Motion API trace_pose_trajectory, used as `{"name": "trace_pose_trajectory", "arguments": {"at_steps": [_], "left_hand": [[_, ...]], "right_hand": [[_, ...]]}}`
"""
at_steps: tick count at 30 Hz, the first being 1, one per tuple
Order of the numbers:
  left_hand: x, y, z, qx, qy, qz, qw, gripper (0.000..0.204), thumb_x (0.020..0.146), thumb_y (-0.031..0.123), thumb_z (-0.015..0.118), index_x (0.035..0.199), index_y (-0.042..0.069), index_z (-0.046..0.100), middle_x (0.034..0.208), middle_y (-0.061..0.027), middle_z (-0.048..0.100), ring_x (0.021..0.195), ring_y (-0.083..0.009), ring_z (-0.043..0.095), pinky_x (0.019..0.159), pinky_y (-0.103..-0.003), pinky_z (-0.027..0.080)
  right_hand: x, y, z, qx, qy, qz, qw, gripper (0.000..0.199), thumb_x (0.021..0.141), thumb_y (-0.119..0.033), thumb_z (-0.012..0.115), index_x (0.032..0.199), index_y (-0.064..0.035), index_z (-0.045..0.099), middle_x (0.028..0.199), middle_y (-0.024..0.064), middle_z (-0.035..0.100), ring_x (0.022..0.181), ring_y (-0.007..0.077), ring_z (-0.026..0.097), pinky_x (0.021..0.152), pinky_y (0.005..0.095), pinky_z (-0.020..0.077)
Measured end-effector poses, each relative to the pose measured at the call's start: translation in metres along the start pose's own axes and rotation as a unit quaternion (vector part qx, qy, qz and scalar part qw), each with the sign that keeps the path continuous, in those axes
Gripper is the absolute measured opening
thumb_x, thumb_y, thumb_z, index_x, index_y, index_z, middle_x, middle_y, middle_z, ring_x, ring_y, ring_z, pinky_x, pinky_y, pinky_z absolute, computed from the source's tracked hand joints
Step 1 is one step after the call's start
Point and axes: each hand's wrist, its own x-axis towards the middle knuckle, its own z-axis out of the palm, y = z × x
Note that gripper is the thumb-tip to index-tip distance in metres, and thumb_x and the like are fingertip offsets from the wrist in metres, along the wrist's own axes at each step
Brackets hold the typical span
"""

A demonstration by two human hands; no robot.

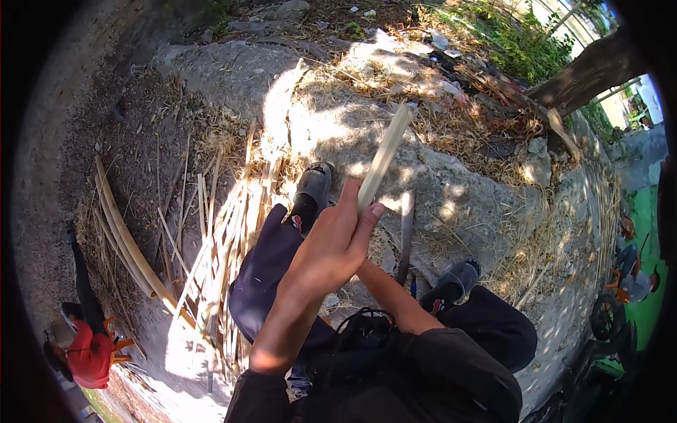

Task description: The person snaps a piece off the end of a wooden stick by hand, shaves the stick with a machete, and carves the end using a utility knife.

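My left hand [328, 243] is closed around a pale split-bamboo strip [386, 154], which points up and to the right. Its thumb and index finger press along the lower part of the strip. My right forearm [395, 296] comes in from the right and passes behind my left hand, so my right hand and whatever it may hold are hidden. Just right of my hands, between my feet, is a long narrow blade-like piece [407, 233], light at the top and dark lower down. Whether it lies on the rock or leans there, I cannot tell.
Many cut bamboo strips [220, 261] lie left of my leg, beside longer curved bamboo pieces [127, 236]. My shoes [314, 185] rest on uneven rock [338, 134] strewn with dry shavings. A tree trunk [599, 67] leans at upper right. Seated people [92, 356] are at both sides.
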Motion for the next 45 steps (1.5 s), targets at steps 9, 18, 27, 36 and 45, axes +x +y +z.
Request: {"name": "trace_pose_trajectory", "arguments": {"at_steps": [9,18,27,36,45], "left_hand": [[0.005,-0.001,-0.004,-0.016,-0.001,-0.018,1.0,0.026,0.113,0.028,0.051,0.114,0.001,0.049,0.064,-0.0035,0.054,0.047,-0.0112,0.053,0.045,-0.03,0.04],[0.008,0.009,0.008,-0.004,0.0,-0.03,1.0,0.028,0.113,0.032,0.05,0.116,0.004,0.047,0.069,-0.0035,0.054,0.047,-0.0129,0.057,0.041,-0.03,0.044],[0.014,0.01,0.03,0.014,-0.029,-0.102,0.994,0.032,0.114,0.031,0.046,0.117,0.0,0.04,0.062,-0.0128,0.056,0.051,-0.0258,0.06,0.052,-0.045,0.044],[0.032,0.016,0.081,0.026,-0.089,-0.13,0.987,0.031,0.115,0.034,0.042,0.11,0.003,0.038,0.059,-0.0106,0.054,0.042,-0.0221,0.056,0.04,-0.041,0.045],[0.06,-0.022,0.131,0.036,-0.169,-0.107,0.979,0.031,0.114,0.037,0.043,0.112,0.006,0.04,0.073,-0.0034,0.05,0.046,-0.0155,0.057,0.037,-0.032,0.044]], "right_hand": [[-0.003,0.004,-0.009,-0.013,-0.019,0.008,1.0,0.078,0.074,-0.025,0.087,0.139,-0.0041,0.051,0.142,0.0206,0.052,0.133,0.0403,0.053,0.101,0.0537,0.0518],[0.002,0.035,-0.027,0.02,0.03,0.015,0.999,0.087,0.068,-0.027,0.092,0.14,-0.0034,0.05,0.145,0.0207,0.049,0.135,0.0395,0.051,0.101,0.0527,0.0535],[-0.08,0.152,-0.16,0.1,0.343,0.121,0.926,0.075,0.065,-0.025,0.091,0.132,-0.0092,0.062,0.122,0.0129,0.056,0.116,0.0362,0.058,0.094,0.0479,0.0547],[-0.138,0.294,-0.209,0.123,0.341,0.288,0.886,0.081,0.066,-0.012,0.093,0.14,-0.0131,0.06,0.131,0.0152,0.056,0.124,0.0388,0.056,0.102,0.0483,0.0511],[-0.161,0.202,-0.093,0.213,0.574,0.421,0.67,0.043,0.082,-0.019,0.081,0.119,-0.0091,0.061,0.121,0.0129,0.061,0.111,0.0366,0.063,0.095,0.0516,0.0496]]}}
